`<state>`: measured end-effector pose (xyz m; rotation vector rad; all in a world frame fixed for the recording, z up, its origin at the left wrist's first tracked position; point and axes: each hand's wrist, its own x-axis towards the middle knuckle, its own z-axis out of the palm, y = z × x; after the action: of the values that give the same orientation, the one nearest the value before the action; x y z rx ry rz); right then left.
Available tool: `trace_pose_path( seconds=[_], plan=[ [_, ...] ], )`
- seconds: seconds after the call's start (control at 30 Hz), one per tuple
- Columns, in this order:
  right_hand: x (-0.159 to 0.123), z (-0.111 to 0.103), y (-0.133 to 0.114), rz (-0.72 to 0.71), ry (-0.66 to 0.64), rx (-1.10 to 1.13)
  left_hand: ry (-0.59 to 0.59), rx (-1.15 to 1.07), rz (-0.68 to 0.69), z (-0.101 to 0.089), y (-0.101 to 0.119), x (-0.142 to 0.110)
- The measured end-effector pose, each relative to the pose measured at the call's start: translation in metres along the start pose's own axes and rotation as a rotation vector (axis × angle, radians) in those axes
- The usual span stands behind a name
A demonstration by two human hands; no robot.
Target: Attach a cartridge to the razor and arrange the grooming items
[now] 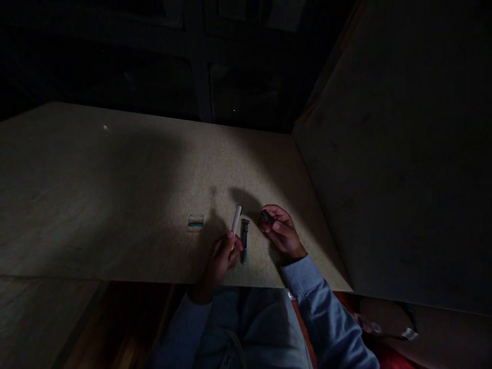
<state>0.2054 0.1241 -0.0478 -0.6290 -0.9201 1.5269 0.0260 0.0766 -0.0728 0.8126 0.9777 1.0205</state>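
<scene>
The scene is dim. My left hand is closed around the lower end of a white cylinder that points up and away over the pale table. My right hand pinches a small dark block between thumb and fingers. Between the two hands a slim dark metal handle lies on the table. Further left, a small clear case with a teal strip rests apart from both hands.
A large flat panel rises at the right of the table. Dark cabinet fronts stand behind the far edge. The near table edge runs just above my lap, with wooden floor at the lower left.
</scene>
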Motion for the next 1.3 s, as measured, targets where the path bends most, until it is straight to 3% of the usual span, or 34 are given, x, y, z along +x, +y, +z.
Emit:
trace_pose_path(
  seconds=[0.27,0.8,0.97,1.3],
  plan=[
    [0.000,-0.002,0.000,0.031,-0.014,0.002,0.096,-0.143,0.129,-0.001,-0.003,-0.005],
    [-0.005,-0.003,0.001,0.015,0.055,-0.169,0.079,-0.140,0.133,-0.002,0.004,-0.005],
    [-0.022,0.000,0.011,-0.002,0.139,-0.289,0.073,-0.157,0.120,-0.003,0.005,-0.004],
    [-0.063,-0.005,0.028,-0.051,0.115,-0.398,0.115,-0.084,0.192,-0.004,0.004,-0.001]
  ],
)
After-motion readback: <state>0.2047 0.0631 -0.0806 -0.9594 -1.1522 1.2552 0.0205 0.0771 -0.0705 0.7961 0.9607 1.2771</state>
